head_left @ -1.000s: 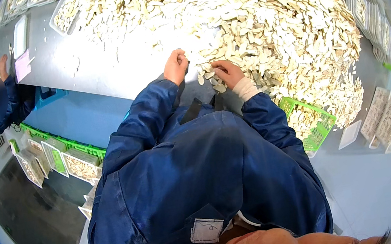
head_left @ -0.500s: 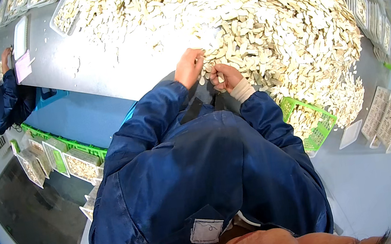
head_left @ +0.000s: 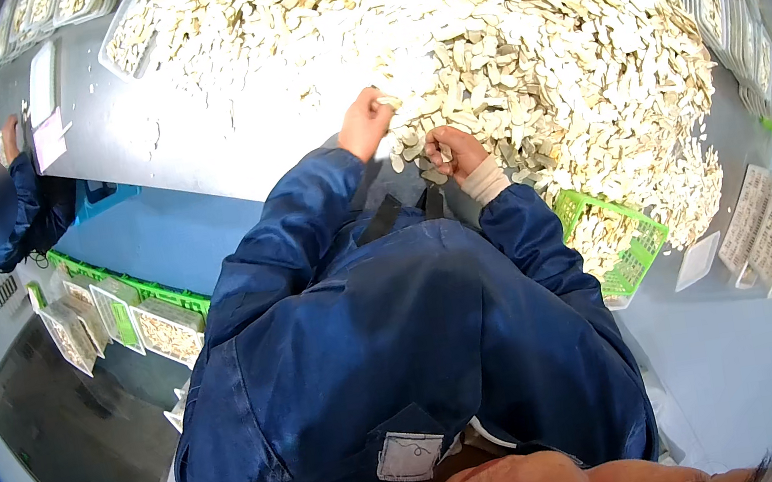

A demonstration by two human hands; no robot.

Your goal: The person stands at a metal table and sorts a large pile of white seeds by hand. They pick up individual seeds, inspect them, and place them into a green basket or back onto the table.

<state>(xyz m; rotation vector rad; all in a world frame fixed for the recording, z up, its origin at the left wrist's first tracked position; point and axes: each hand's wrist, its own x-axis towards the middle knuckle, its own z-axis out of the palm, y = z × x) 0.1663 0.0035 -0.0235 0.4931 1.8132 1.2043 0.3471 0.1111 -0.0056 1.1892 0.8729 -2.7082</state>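
A broad heap of pale, flat dried slices [head_left: 576,43] covers much of the metal table [head_left: 224,155]. At its near edge my left hand [head_left: 366,124] is closed, with a pale slice [head_left: 389,102] pinched at its fingertips. Just to the right, and a little nearer to me, my right hand [head_left: 459,152] has its fingers curled in. A small slice [head_left: 445,152] shows at those fingers. Several loose slices [head_left: 409,146] lie between the two hands, and a few darker ones lie under the right fingers.
A green plastic basket [head_left: 643,257] holding slices stands right of my right arm. Stacked white trays [head_left: 730,40] line the far right. At the far left, a co-worker [head_left: 21,201] sits near a white tray [head_left: 43,83]. Filled containers [head_left: 165,334] stand lower left.
My left hand has shifted slightly left, and a slice now shows at its fingertips. My right hand has moved a little to the right, and darker slices show below it.
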